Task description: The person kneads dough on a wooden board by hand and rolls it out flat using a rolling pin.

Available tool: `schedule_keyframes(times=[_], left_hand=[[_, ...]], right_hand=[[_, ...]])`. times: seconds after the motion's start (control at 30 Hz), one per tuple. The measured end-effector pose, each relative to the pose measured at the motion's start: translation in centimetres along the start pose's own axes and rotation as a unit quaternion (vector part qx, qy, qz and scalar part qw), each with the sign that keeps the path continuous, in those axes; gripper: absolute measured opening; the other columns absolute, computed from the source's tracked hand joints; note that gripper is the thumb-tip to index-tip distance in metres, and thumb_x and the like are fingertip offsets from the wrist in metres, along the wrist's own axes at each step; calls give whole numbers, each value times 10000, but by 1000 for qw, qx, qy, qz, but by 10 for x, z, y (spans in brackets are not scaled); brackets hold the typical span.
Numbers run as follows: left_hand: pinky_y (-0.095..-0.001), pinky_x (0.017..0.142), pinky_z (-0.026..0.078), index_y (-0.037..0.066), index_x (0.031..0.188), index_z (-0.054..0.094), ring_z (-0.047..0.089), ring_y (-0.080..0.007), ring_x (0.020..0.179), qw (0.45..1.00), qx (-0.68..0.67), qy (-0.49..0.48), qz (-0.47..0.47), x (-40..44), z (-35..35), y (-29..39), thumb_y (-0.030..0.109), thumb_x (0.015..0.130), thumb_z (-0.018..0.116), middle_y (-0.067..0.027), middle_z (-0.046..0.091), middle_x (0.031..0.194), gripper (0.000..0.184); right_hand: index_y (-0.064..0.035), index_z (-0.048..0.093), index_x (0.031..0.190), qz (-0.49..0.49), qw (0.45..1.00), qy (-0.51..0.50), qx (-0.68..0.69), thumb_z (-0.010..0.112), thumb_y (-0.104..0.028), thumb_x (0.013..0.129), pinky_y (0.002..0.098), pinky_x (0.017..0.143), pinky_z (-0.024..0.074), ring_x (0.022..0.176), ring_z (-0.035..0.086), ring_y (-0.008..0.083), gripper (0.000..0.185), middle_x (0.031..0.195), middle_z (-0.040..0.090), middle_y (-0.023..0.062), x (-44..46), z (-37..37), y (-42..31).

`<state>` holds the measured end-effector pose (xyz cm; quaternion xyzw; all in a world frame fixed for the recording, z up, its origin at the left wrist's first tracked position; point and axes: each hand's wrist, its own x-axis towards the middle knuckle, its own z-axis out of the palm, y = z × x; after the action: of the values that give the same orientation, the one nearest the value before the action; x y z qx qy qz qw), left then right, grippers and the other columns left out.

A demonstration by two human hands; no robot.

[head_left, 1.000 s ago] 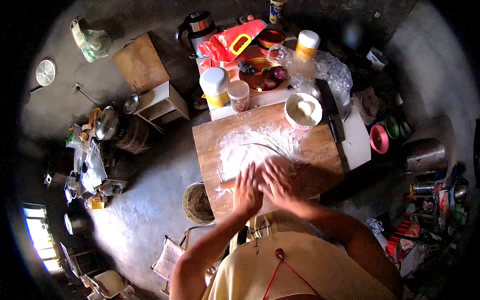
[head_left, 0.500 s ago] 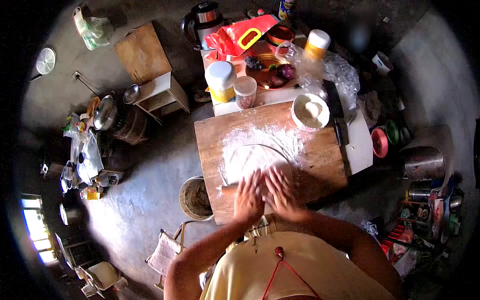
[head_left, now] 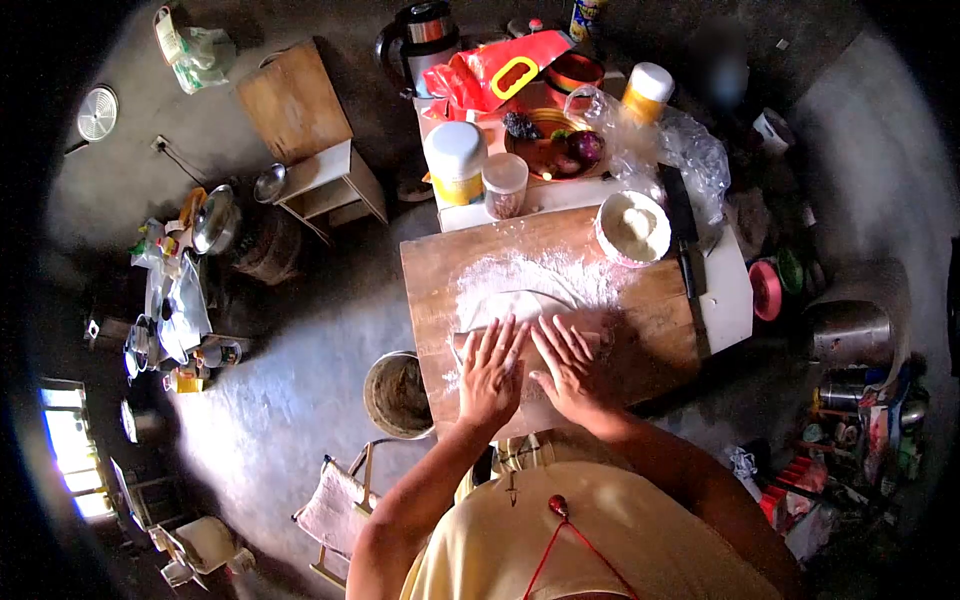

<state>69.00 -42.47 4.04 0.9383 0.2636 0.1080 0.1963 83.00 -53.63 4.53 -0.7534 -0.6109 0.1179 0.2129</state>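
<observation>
My left hand [head_left: 490, 368] lies flat with fingers stretched forward on a wooden rolling pin [head_left: 596, 342]. Beside it, my right hand [head_left: 568, 368] rests palm down on the same pin, its fingers extended and thumb pointing towards the left hand. Most of the pin is hidden beneath my hands. A flat sheet of pale dough [head_left: 515, 304] extends beyond my fingertips, with white flour [head_left: 592, 287] scattered around it. Both lie on a wooden board [head_left: 650, 325]. A white bowl [head_left: 633, 229] containing flour stands at the board's far right.
Behind the board are a white-lidded jar [head_left: 456, 165], a smaller jar [head_left: 505, 187], a plate of vegetables [head_left: 552, 150] and a red bag [head_left: 480, 80]. A knife [head_left: 683, 230] lies to the right. A bucket [head_left: 397, 395] stands on the floor at left.
Both hands have moved forward over the dough with the rolling pin, away from my body. The whole view has shifted slightly.
</observation>
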Motion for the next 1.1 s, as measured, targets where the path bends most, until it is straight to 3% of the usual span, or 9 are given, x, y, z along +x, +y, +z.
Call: schedule_keyframes(times=[0.17,0.33,0.53,0.73,0.8,0.87,0.93,1.0,1.1], left_hand=[[-486,1188,137,164,1448,435,313,-310,1424,996,70,42,-24,54,19,-28,349,1016,353,-109,371,1528,478],[-485,1190,129,126,1435,443,319,-314,1415,995,48,79,-32,95,16,-49,345,1009,373,-136,416,1490,484],[-446,1191,169,157,1521,284,276,-318,1435,999,15,-37,-7,-11,-3,-16,352,1006,397,-103,295,1565,562],[-494,1193,126,116,1444,429,271,-338,1434,996,79,48,5,55,8,-40,354,1012,393,-132,344,1534,496],[-512,1193,93,133,1439,438,261,-334,1438,997,77,16,4,73,11,-51,300,999,425,-131,340,1535,471],[-521,1191,94,108,1410,474,270,-327,1435,997,73,14,13,74,6,-49,266,978,460,-142,368,1516,459],[-523,1191,94,94,1407,472,268,-322,1438,999,40,15,18,71,6,-45,244,965,480,-146,375,1511,467],[-513,1189,119,73,1345,535,334,-314,1406,997,42,51,29,65,15,-47,275,977,485,-146,447,1460,423],[-517,1187,124,73,1351,527,345,-310,1400,997,14,73,35,63,11,-47,278,975,488,-150,452,1454,430]], right_hand=[[-119,310,1507,43,995,5,-90,411,-539,971,452,1196,151,1451,242,323,689,1569,288,108,64,24,43],[-111,311,1506,8,992,39,-120,430,-511,970,490,1198,114,1465,190,350,680,1577,241,156,99,13,68],[-135,236,1536,-43,998,-39,-20,634,-366,893,460,1195,153,1469,204,315,791,1597,190,145,-2,-6,33],[-135,226,1534,32,998,19,47,547,-349,956,466,1197,130,1473,160,324,695,1604,165,130,73,19,71],[-101,326,1496,-50,976,149,148,539,-296,971,422,1162,266,1441,264,327,599,1558,276,179,78,5,66],[-63,653,1146,-83,963,206,150,686,-115,863,339,810,522,1001,652,259,290,1157,667,125,52,-12,49],[-40,643,946,-53,980,160,103,680,-91,866,328,733,508,806,650,193,101,923,687,62,22,-22,35],[-35,593,885,110,943,80,305,684,-48,852,303,693,498,774,613,145,97,849,636,54,-6,27,45],[-33,587,885,126,920,82,362,687,-22,834,297,682,488,769,598,137,112,815,609,58,-13,62,54]])
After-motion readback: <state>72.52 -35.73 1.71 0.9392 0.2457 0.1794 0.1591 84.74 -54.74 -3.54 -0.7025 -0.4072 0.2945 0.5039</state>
